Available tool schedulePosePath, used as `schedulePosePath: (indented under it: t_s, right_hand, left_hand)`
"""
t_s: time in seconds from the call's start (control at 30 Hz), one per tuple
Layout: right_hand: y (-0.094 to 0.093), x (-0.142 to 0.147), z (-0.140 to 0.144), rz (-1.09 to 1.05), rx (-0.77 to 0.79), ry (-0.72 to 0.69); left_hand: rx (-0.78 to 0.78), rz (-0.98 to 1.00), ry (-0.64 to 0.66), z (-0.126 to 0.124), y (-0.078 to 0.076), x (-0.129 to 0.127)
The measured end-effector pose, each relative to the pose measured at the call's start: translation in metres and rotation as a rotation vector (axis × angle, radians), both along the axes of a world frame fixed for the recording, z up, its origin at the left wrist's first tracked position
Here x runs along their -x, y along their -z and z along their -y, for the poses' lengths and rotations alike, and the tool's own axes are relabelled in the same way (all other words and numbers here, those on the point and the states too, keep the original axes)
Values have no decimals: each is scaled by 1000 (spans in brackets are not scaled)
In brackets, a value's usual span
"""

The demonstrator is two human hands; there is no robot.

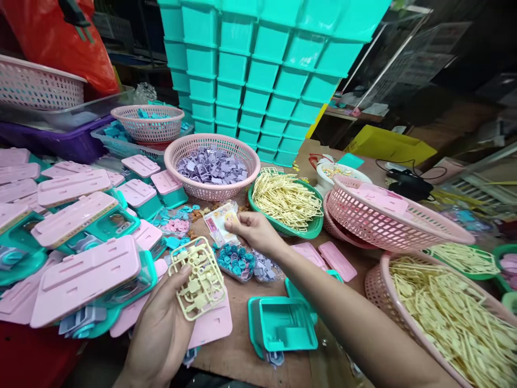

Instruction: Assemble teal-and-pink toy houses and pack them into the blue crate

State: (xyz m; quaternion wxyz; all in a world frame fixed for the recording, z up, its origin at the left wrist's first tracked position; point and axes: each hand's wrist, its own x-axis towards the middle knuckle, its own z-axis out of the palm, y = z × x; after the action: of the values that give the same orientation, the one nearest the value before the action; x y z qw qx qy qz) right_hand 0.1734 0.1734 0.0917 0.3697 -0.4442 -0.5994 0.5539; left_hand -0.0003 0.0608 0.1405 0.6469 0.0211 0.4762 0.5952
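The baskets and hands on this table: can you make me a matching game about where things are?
Things:
1. purple pieces
2. yellow frame
3. sticker sheet
4. yellow sticks

Places:
A. in the green tray
B. in the left hand
C. in the round pink basket
D. at the right hand fingertips

Pairs: 1-C, 2-B, 3-D, 4-A

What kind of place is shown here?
Probably a small toy-assembly workshop: baskets of purple parts, a high stack of teal bins, many pink-lidded cases, and the left hand holding a cream parts frame.
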Motion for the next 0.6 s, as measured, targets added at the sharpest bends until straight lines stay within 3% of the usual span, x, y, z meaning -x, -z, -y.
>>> schedulePosePath:
  t_s: [0.17, 0.3, 0.47, 0.6]
  right_hand:
    - [-9, -6, 60, -45, 33, -125]
    - [-11, -37, 86, -30, 69, -255]
    - [11, -76, 63, 454, -233, -1]
    - [20, -61, 18, 728, -187, -102]
  left_hand:
    - [-80, 38, 201, 6, 15, -14]
    - [-39, -4, 292, 19, 26, -5]
    - [58, -160, 264, 27, 23, 19]
    - [36, -248, 243, 26, 17, 18]
